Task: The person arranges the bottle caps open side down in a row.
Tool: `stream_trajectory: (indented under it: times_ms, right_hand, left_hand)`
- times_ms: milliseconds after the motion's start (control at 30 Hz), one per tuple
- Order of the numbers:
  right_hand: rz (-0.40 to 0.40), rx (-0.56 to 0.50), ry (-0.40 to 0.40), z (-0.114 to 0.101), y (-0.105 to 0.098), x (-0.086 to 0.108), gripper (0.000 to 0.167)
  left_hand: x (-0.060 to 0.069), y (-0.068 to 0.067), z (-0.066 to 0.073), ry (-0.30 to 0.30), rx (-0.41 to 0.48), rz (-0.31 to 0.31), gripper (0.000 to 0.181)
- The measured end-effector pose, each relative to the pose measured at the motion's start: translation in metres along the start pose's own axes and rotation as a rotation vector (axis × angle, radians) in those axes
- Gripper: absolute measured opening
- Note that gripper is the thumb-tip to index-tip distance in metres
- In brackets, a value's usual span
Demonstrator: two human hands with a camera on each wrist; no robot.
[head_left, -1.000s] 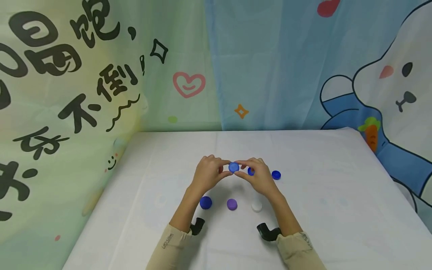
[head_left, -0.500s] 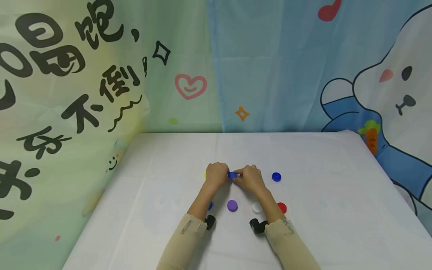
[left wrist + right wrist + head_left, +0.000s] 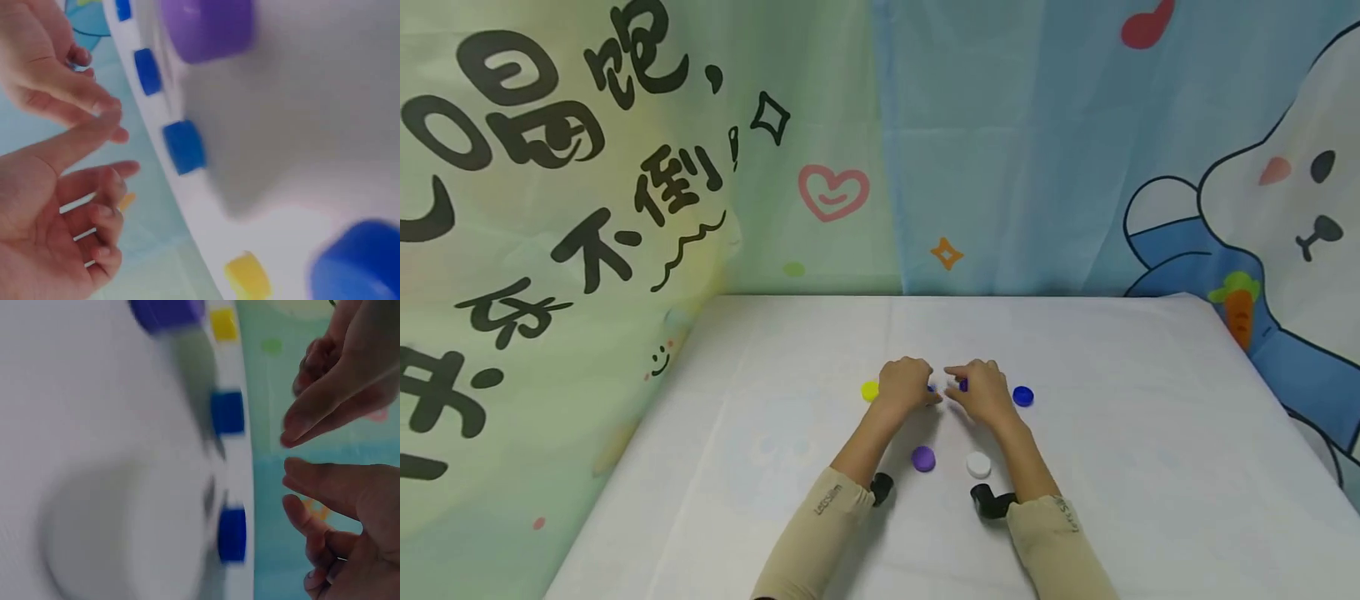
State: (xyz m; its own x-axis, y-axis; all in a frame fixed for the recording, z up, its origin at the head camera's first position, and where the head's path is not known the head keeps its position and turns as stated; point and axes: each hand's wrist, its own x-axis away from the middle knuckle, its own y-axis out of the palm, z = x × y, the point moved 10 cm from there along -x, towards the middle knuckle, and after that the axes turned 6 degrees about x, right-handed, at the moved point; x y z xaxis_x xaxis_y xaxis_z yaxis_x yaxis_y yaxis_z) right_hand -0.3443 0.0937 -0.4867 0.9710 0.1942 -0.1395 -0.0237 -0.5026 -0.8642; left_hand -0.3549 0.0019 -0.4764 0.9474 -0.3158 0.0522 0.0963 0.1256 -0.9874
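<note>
A blue bottle cap (image 3: 184,147) lies on the table just below the two hands, partly hidden behind my left hand (image 3: 906,385) in the head view. My left hand is above it with thumb and fingers extended and nothing between them. Opposite, my right hand (image 3: 981,390) also holds nothing, its thumb and index finger apart. Behind the right hand another blue cap (image 3: 232,535) sits on the table. The wrist views show the fingertips of both hands close together, clear of the caps.
A yellow cap (image 3: 870,391) stands left of the hands, a blue cap (image 3: 1023,396) right. Nearer lie a purple cap (image 3: 923,458) and a white cap (image 3: 978,465). A larger blue cap (image 3: 359,265) is hidden by the left forearm in the head view. A printed curtain hangs behind the white table.
Both hands held a blue cap between them, lowered it to the table in the row and let go. Now they have moved slightly apart. The right forearm now covers the red cap.
</note>
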Motion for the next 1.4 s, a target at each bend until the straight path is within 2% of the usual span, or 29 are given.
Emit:
stream_trajectory:
  times_ms: [133, 233, 367, 467, 567, 667, 800, 967, 1067, 1233, 1300, 1400]
  right_hand:
    - [0.06, 0.006, 0.048, 0.024, -0.022, 0.003, 0.036]
    - [0.041, 0.03, 0.068, 0.037, -0.022, 0.004, 0.039]
    - [-0.04, 0.04, 0.097, 0.047, -0.007, 0.004, 0.044]
    - [-0.073, 0.051, 0.102, 0.051, 0.002, 0.004, 0.046]
    - [-0.056, 0.067, 0.092, 0.052, 0.003, 0.003, 0.044]
    - [-0.035, 0.08, 0.062, 0.051, 0.001, 0.002, 0.042]
    - [-0.023, 0.054, -0.006, 0.046, -0.007, 0.005, 0.041]
    - [0.03, -0.021, -0.089, 0.029, -0.042, 0.021, 0.042]
    - [0.067, -0.04, -0.099, 0.016, -0.068, 0.033, 0.043]
    - [0.15, -0.098, -0.154, -0.009, -0.101, 0.057, 0.044]
    - [0.197, -0.132, -0.206, -0.02, -0.11, 0.068, 0.044]
    - [0.248, -0.161, -0.277, -0.033, -0.119, 0.081, 0.043]
  left_hand:
    - [-0.011, -0.004, 0.024, 0.076, 0.027, 0.022, 0.052]
    - [-0.021, 0.005, 0.035, 0.088, -0.004, 0.0, 0.054]
    - [-0.031, 0.029, 0.034, 0.041, -0.024, -0.073, 0.056]
    - [-0.035, 0.042, 0.031, 0.012, -0.009, -0.106, 0.049]
    - [-0.036, 0.046, 0.031, 0.015, 0.01, -0.098, 0.039]
    - [-0.035, 0.043, 0.032, 0.034, 0.027, -0.081, 0.035]
    - [-0.028, 0.03, 0.034, 0.103, 0.075, -0.05, 0.039]
    - [-0.008, -0.004, 0.041, 0.293, 0.25, 0.037, 0.041]
    - [0.01, -0.03, 0.044, 0.402, 0.371, 0.103, 0.042]
    - [0.051, -0.07, 0.045, 0.526, 0.53, 0.254, 0.041]
    - [0.066, -0.081, 0.045, 0.564, 0.584, 0.306, 0.04]
    - [0.085, -0.091, 0.044, 0.601, 0.627, 0.356, 0.038]
